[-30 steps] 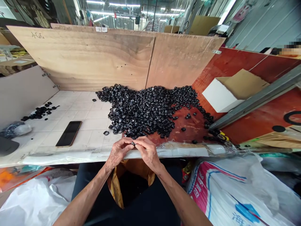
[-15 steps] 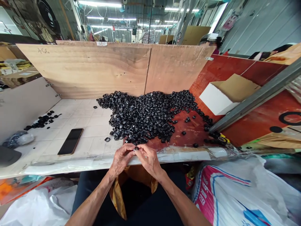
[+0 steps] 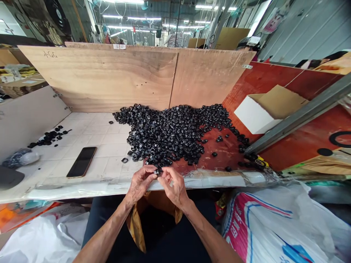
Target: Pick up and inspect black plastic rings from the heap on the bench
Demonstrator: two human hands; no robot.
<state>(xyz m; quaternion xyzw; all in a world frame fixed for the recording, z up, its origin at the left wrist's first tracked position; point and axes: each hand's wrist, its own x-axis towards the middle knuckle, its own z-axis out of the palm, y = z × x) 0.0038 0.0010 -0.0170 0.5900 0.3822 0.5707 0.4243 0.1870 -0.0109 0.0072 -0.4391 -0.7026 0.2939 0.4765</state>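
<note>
Both hands meet at the near edge of the tabletop [image 3: 95,146], just this side of the big pile of rings [image 3: 172,133]. The left hand [image 3: 141,182] and right hand [image 3: 172,184] each pinch one black ring [image 3: 157,171] between thumb and fingertips, so this looks like close work on a single piece. Any next move calls for a fine, steady fingertip grip, since the piece is tiny. The count: one ring held, and a pile far too many to count. One stray ring [image 3: 125,160] lies left of the pile, one phone [image 3: 81,162] farther left, and a small scatter [image 3: 49,137] beyond it. One white box [image 3: 253,115] sits right of the pile.
</note>
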